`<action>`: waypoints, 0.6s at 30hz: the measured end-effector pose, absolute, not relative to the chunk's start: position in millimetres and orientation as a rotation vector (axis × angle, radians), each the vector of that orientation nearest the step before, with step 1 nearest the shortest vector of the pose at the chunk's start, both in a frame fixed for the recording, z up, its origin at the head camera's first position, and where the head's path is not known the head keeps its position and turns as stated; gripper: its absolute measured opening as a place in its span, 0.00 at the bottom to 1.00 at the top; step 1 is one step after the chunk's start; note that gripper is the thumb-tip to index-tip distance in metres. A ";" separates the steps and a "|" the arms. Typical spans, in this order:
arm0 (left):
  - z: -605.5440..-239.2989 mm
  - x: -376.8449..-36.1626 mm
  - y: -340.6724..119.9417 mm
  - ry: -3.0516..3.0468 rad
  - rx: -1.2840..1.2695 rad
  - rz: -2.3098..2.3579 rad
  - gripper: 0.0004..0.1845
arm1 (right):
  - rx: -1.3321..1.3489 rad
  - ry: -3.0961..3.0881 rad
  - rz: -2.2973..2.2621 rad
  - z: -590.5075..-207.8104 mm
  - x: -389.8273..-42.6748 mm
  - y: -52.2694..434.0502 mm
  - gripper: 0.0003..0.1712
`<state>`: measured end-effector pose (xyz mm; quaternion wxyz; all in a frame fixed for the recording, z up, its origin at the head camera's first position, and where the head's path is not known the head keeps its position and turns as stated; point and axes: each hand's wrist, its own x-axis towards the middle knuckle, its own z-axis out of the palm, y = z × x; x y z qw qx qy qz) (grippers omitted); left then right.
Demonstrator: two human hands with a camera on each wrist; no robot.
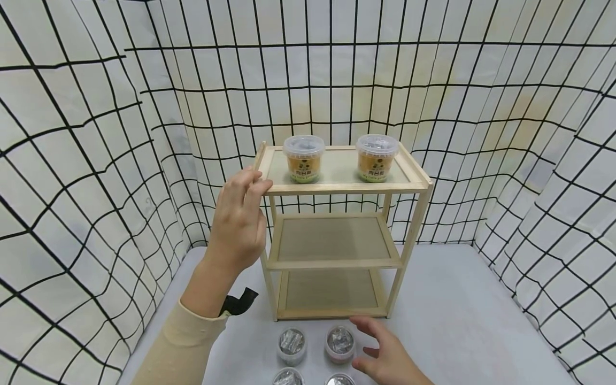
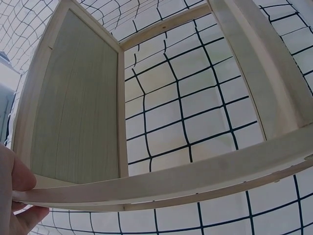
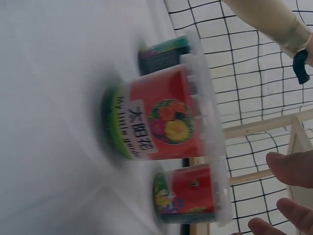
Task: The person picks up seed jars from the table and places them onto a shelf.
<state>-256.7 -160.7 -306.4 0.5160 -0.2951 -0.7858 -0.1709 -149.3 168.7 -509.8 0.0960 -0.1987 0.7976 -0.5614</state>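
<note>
My left hand (image 1: 238, 219) grips a three-tier wooden shelf (image 1: 339, 263) at the left front corner of its top tier. In the left wrist view, digits lie on both sides of the shelf's rail (image 2: 161, 183). Low in the head view, my right hand (image 1: 385, 355) is held with thumb and fingers apart, just right of a lidded plastic cup (image 1: 339, 343). The right wrist view shows red-labelled cups with clear lids, one with flower pictures (image 3: 161, 115) in the middle, and the right hand's fingers (image 3: 293, 169) off to one side, holding nothing.
Two orange-labelled lidded cups, one left (image 1: 304, 159) and one right (image 1: 377, 159), stand on the top tier. More lidded cups, such as the front left one (image 1: 291, 345), are on the white table (image 1: 462, 315). Black-gridded white walls (image 1: 337, 64) surround the table.
</note>
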 end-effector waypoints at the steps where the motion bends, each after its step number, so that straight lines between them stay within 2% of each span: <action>1: -306.3 -256.8 -160.8 -1.887 -0.710 -0.412 0.26 | -0.575 2.365 -1.661 -512.2 -149.7 167.7 0.44; 18: -306.2 -254.9 -160.6 -1.896 -0.707 -0.408 0.25 | -0.582 2.567 -1.589 -540.9 -152.7 151.4 0.43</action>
